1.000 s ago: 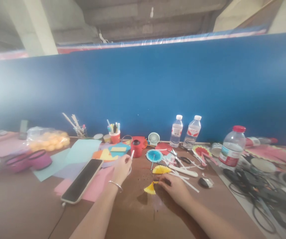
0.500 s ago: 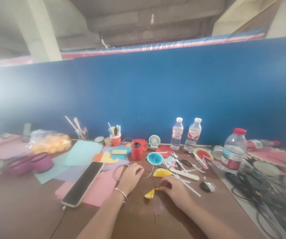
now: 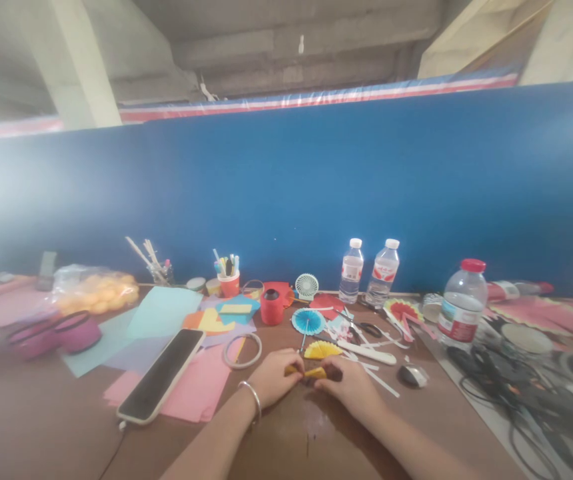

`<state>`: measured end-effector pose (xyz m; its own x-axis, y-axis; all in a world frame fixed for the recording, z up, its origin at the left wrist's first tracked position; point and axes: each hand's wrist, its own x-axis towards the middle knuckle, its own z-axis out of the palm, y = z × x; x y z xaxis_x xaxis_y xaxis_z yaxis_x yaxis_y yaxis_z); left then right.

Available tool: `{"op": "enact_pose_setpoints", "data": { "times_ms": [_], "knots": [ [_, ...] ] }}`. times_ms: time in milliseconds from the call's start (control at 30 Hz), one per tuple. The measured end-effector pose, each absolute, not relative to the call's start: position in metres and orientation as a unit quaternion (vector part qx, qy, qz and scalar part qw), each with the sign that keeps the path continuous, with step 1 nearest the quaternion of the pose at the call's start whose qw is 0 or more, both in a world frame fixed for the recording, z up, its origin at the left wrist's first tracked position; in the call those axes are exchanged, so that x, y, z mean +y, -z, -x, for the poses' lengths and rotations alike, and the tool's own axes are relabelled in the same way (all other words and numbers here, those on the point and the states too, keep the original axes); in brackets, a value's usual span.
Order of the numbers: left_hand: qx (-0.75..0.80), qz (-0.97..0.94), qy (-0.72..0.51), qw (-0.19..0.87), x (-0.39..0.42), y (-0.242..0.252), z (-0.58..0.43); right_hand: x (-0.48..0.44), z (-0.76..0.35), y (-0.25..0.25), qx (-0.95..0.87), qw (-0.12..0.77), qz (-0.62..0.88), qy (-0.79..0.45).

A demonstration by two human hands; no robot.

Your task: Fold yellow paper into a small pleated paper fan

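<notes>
My left hand (image 3: 272, 379), with a silver bangle at the wrist, is closed in a pinch on the left end of a small piece of folded yellow paper (image 3: 316, 374). Thumb and fingers of my right hand (image 3: 350, 385) grip the same piece from the right. Fingers cover much of it. Just behind it lies a pleated yellow paper fan (image 3: 322, 349), spread in a half circle. Farther back is a round blue paper fan (image 3: 308, 322) on a stick. A roll of tape (image 3: 242, 351) rests left of my left hand.
A phone (image 3: 161, 377) lies on coloured paper sheets (image 3: 201, 393) at left. White paper strips (image 3: 384, 383), scissors (image 3: 369, 329) and a computer mouse (image 3: 412, 375) are at right. A red-capped bottle (image 3: 463, 307) and black cables (image 3: 509, 387) stand beyond them. Two water bottles (image 3: 351, 272) stand behind.
My left hand has moved right and forward from beside the tape roll to the yellow paper, and now pinches it. The paper has risen between both hands. My right hand keeps its grip.
</notes>
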<state>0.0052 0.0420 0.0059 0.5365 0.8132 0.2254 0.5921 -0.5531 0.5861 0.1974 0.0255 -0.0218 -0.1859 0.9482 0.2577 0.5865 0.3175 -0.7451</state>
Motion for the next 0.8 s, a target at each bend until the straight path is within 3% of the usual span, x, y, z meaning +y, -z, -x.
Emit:
{"op": "enact_pose_setpoints", "data": {
  "times_ms": [233, 400, 633, 800],
  "knots": [
    [0.394, -0.858, -0.251, 0.216, 0.04, -0.007, -0.008, 0.02, -0.202, 0.012, -0.737, 0.437, 0.473, -0.203],
    [0.39, -0.866, -0.234, 0.209, 0.042, 0.0, -0.008, 0.018, -0.199, 0.01, -0.795, 0.406, 0.417, -0.171],
    [0.403, -0.862, -0.241, 0.19, 0.041, -0.008, -0.008, 0.019, -0.197, 0.013, -0.813, 0.343, 0.448, -0.143],
    [0.563, -0.759, -0.297, 0.134, 0.051, -0.046, 0.024, 0.017, -0.198, 0.01, -0.811, 0.348, 0.443, -0.157]
  ]
}}
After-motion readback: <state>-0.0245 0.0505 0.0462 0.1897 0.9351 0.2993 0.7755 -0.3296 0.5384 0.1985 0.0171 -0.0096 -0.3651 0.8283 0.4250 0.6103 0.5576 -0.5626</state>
